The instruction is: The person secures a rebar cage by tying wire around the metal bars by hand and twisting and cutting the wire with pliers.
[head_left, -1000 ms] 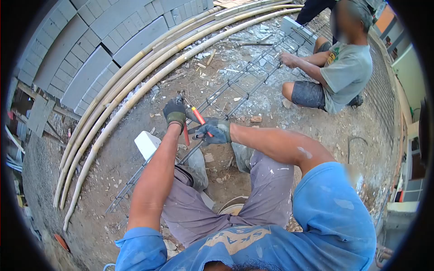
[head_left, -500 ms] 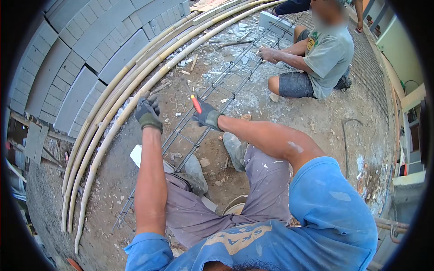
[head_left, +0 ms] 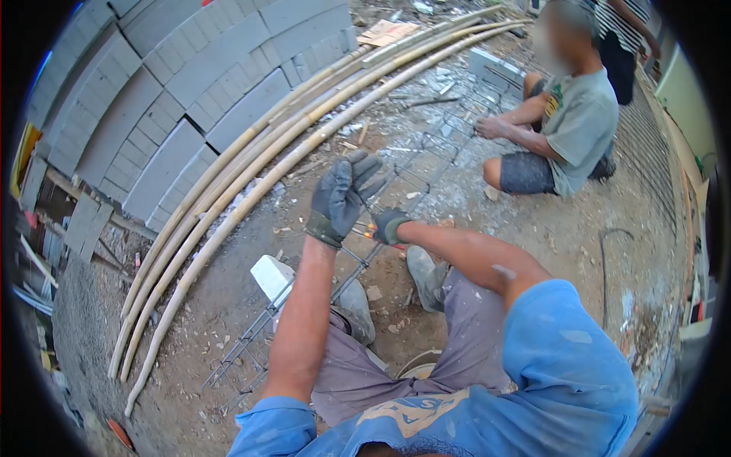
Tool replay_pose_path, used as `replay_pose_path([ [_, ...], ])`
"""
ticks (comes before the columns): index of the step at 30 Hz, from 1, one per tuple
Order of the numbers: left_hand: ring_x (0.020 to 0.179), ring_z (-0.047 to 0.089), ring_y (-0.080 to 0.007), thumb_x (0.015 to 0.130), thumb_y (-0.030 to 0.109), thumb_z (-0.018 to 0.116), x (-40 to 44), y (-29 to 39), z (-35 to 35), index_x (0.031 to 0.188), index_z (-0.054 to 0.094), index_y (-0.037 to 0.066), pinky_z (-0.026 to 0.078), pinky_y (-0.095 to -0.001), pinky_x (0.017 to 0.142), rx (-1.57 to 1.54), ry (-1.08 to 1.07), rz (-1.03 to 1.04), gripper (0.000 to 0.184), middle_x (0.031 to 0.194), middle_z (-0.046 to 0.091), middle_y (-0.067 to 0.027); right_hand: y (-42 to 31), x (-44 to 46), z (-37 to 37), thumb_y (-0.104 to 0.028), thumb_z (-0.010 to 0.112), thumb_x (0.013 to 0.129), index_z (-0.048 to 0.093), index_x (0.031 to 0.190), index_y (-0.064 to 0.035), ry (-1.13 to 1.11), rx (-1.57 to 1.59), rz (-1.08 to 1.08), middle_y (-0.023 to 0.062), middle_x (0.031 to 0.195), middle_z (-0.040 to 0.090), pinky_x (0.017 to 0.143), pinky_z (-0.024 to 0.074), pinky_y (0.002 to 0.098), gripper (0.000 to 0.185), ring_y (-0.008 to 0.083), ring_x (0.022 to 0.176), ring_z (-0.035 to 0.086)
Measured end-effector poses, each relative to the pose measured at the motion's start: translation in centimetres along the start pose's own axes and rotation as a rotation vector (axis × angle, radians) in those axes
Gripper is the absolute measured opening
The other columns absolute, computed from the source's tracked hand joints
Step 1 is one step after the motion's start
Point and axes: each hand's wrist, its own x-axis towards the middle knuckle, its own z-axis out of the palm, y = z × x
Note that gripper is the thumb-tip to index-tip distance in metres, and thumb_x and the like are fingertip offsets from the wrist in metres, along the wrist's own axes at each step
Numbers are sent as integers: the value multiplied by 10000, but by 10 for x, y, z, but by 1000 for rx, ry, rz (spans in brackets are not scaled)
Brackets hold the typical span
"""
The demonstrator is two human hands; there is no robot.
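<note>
My left hand [head_left: 343, 199], in a dark grey work glove, is raised above the steel rebar cage [head_left: 361, 264] with its fingers stretched out and somewhat apart. Just right of it and lower, my gloved right hand [head_left: 391, 226] is closed round a hand tool with a red and yellow handle [head_left: 383, 239]. The tool's working end is hidden near the left hand, so its kind cannot be made out. Running diagonally between my boots and the bamboo, the cage passes beneath both hands. A white block [head_left: 271, 277] lies beside and partly under its near part.
Long bamboo poles [head_left: 251, 183] curve along the left, before stacked grey blocks [head_left: 221, 68]. At the upper right a co-worker [head_left: 567, 114] sits by the cage's far end. Steel mesh [head_left: 647, 152] lies behind them. A bucket [head_left: 419, 367] stands between my legs.
My left hand has risen and turned, its fingers now stretched out. My right hand has come lower beside it, tilting the tool down. The whole view has shifted somewhat.
</note>
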Motion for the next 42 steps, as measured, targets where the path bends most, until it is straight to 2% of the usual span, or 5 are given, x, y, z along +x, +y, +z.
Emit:
replay_pose_path([
  [5,1185,548,-318,982,265,487,7,5,-16,1251,492,0,441,-486,1025,-15,1,131,377,1266,561,-194,30,-4,-68,-293,654,812,666,1053,-11,207,601,-440,224,967,675,807,536,417,371,360,865,669],
  [7,1195,541,-321,985,260,483,10,7,-12,1252,489,-4,443,-460,1027,-4,147,128,376,1286,547,-195,-2,-59,-116,-113,627,870,637,1043,23,-43,1762,-69,119,950,691,781,561,317,221,190,879,677],
  [18,1122,579,-187,977,223,528,1,3,16,1296,499,-12,478,-300,935,452,159,162,397,1223,601,-125,-36,-88,-137,-187,590,833,694,825,-61,841,754,-234,165,651,627,543,466,394,163,293,571,626],
  [27,919,680,-169,906,90,570,5,-23,9,1178,634,44,523,-296,801,1649,238,591,284,1009,710,-110,-34,-96,-128,-230,541,808,674,752,-39,918,410,-71,216,790,645,726,498,468,240,376,786,636],
  [42,745,691,-176,869,237,662,42,-82,41,977,723,28,530,-291,730,1376,460,398,243,859,719,-120,36,-142,-136,-206,587,723,719,809,-49,764,420,274,189,723,665,675,529,406,222,282,681,677],
])
